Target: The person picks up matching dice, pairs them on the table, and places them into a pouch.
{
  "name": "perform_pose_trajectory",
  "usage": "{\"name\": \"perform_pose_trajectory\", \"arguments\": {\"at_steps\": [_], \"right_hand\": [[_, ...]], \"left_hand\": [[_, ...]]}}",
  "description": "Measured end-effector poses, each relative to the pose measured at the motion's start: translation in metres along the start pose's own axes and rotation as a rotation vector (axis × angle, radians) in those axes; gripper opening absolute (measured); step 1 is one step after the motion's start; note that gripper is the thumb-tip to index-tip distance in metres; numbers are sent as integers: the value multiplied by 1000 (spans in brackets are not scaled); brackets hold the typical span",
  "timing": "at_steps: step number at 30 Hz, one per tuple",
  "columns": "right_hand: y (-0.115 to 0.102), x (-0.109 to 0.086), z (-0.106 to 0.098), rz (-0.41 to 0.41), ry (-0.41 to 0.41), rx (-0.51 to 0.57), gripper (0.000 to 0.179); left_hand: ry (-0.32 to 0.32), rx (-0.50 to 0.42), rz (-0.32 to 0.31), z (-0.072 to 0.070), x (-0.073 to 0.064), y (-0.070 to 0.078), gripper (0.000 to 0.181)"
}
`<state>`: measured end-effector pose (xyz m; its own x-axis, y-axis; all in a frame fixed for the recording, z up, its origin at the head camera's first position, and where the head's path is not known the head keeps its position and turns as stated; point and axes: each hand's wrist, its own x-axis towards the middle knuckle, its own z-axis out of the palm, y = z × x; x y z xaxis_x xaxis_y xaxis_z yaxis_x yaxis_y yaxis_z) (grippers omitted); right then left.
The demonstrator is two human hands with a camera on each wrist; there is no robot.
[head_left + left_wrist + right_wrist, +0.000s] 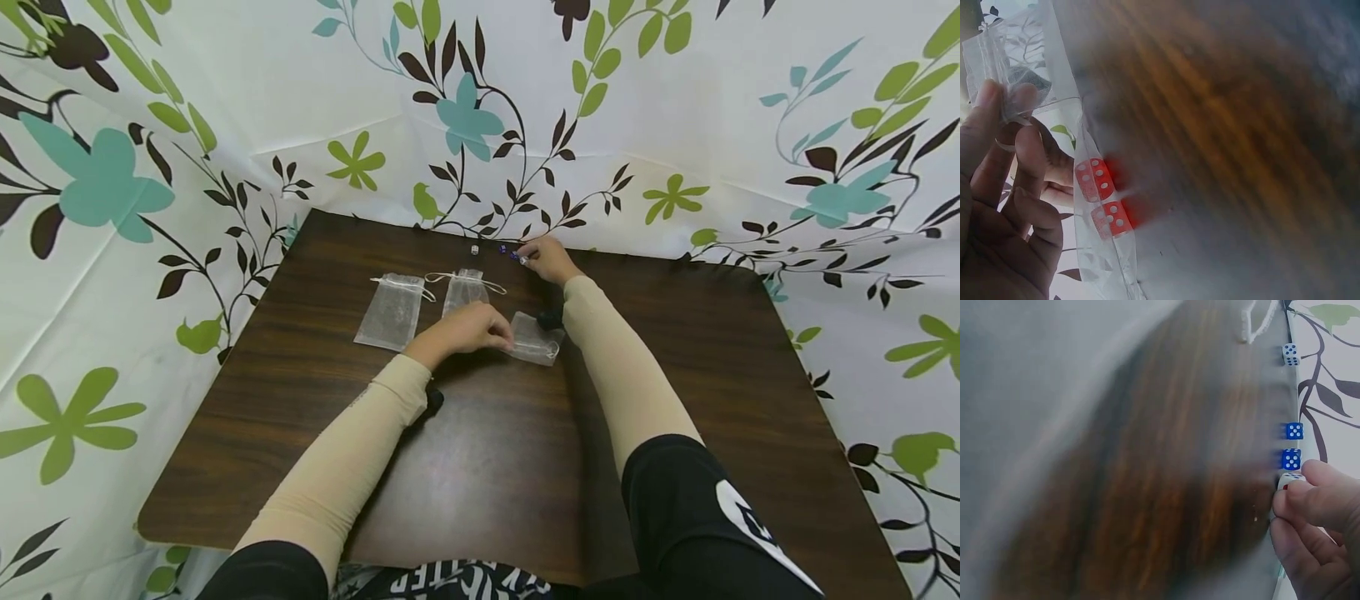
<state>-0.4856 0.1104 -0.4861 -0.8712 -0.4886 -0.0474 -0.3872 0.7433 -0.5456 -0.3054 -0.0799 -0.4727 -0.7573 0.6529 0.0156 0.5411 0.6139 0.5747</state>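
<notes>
My left hand [471, 329] pinches the edge of a small sheer drawstring pouch [535, 340] between thumb and fingers; this pouch [1022, 50] also shows in the left wrist view. Two red dice [1112, 219] with white pips appear there, partly veiled by sheer mesh; whether they lie inside a pouch I cannot tell. At the table's far edge, my right hand [551, 260] pinches a white die [1290, 479] between thumb and fingertips. Beside it stand two blue dice [1291, 459] in a row, and farther along another white die [1290, 354].
Two more sheer pouches lie flat on the brown wooden table [480, 467]: one at left [392, 312], and a middle one [465, 289] partly behind my left hand. A leaf-patterned cloth [450, 183] hangs behind the table's far edge.
</notes>
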Motion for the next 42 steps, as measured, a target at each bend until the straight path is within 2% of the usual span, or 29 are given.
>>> {"name": "perform_pose_trajectory", "arguments": {"at_steps": [8,12,17,24,33,42], "right_hand": [[8,-13,-5,20,21,10,25],[10,-21,-9,25,33,10,25],[12,-34,-11,33,38,23,25],[12,-49,-14,23,25,25,26],[4,-70,-33,4,35,39,27],[1,-88,-49,-37,53,-7,27]], "left_hand": [[10,-8,16,0,2,3,11],[14,-8,0,1,4,6,11],[10,-23,-9,6,8,9,12],[14,-69,13,12,13,10,11],[64,-69,17,12,15,8,11],[65,-47,15,6,17,19,12]]}}
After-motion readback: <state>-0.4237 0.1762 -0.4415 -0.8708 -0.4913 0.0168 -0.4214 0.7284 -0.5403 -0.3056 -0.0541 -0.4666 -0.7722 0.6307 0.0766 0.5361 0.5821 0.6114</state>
